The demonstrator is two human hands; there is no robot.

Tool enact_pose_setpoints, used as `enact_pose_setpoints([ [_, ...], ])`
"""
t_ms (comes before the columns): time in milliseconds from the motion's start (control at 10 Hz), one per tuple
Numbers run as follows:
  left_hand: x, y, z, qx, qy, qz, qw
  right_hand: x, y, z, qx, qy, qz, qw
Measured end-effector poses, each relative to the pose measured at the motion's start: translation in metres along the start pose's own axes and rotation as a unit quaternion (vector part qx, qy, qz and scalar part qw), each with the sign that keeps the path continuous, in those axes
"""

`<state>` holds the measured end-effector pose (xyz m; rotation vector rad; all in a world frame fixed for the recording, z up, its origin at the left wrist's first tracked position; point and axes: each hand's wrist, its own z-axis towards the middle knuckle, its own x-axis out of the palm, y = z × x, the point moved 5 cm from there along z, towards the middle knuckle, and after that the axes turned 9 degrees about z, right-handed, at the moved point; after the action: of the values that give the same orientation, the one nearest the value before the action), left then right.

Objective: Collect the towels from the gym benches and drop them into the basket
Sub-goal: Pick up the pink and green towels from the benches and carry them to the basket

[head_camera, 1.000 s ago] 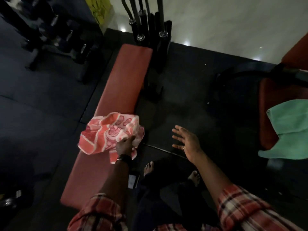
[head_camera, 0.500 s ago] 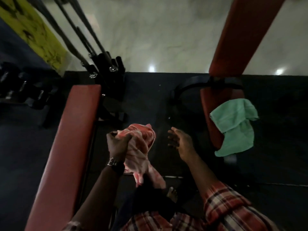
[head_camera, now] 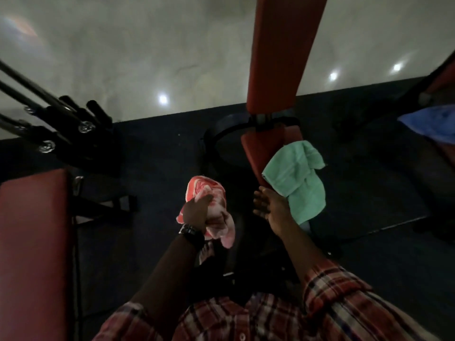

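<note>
The left hand (head_camera: 197, 212) grips the bunched pink towel (head_camera: 211, 205). The right hand (head_camera: 270, 205) is open, fingers spread. The green towel (head_camera: 298, 178) drapes over the counter (head_camera: 263, 148) just beyond its fingertips.

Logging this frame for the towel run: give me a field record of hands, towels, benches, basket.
left hand: closed on the pink towel, held over the dark floor
right hand: open, empty, beside the green towel; contact unclear
green towel: draped over the edge of the incline bench
blue towel: at right edge, partly cut off
flat bench: at left, no towel on the visible part
basket: not in view
bar rack: upper left
</note>
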<state>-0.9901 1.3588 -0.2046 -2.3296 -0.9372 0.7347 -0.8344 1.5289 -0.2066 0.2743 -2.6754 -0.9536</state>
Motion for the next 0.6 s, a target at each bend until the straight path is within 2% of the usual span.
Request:
enact_pose_setpoints([
  [100, 0.017, -0.02, 0.009, -0.046, 0.012, -0.1, 0.994, -0.027, 0.02, 0.024, 0.003, -0.051, 0.006, 0.999],
  [200, 0.037, -0.037, 0.029, -0.057, 0.044, -0.107, 0.992, -0.051, 0.041, 0.055, 0.01, -0.097, -0.001, 0.995],
  [300, 0.046, -0.055, 0.046, -0.052, 0.044, -0.079, 0.995, -0.061, 0.062, 0.089, 0.016, -0.11, -0.017, 0.994],
  [400, 0.065, -0.075, 0.076, -0.021, 0.007, -0.048, 0.999, -0.073, 0.081, 0.133, 0.034, -0.126, -0.028, 0.991],
  [600, 0.101, -0.095, 0.126, -0.048, -0.028, -0.003, 0.998, -0.113, 0.111, 0.247, 0.045, -0.156, -0.124, 0.979],
])
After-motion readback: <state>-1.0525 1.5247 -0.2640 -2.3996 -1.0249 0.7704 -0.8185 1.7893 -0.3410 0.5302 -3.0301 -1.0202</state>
